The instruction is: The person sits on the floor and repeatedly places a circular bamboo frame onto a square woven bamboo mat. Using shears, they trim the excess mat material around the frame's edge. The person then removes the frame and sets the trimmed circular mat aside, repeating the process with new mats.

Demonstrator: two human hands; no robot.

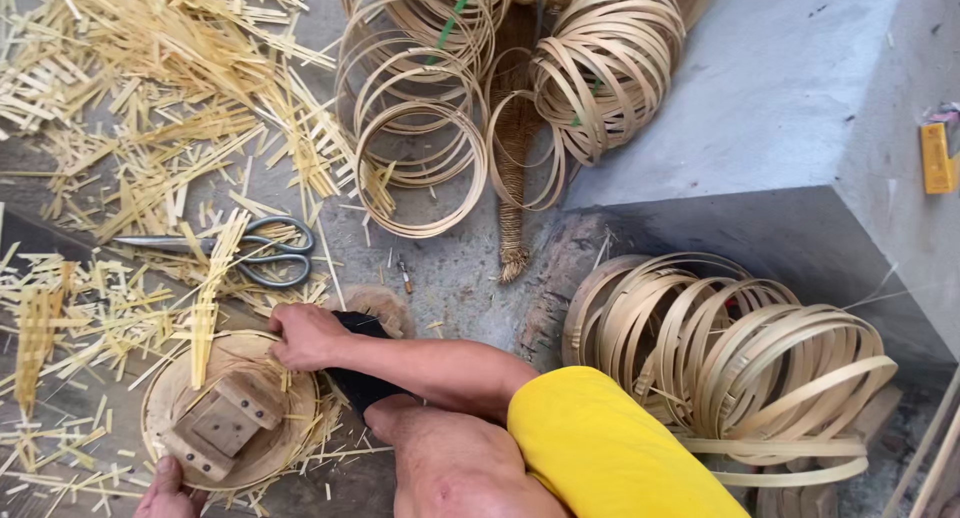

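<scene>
A round woven bamboo disc (172, 388) lies on the ground at the lower left, with a stepped wooden block (225, 420) resting on it. My right hand (303, 336) reaches across from the yellow sleeve (600, 448) and grips the disc's far right rim among loose strips. My left hand (165, 490) holds the disc's near edge at the bottom of the frame and is partly cut off. A black thing (362, 386) lies under my right forearm, beside my bare knee (450, 468).
Grey scissors (250, 248) lie among scattered bamboo strips (150, 108) above the disc. Piles of bamboo hoops sit at the top centre (420, 128) and at the right (740, 358). A concrete step (780, 108) fills the upper right, with a small yellow box (937, 158) on it.
</scene>
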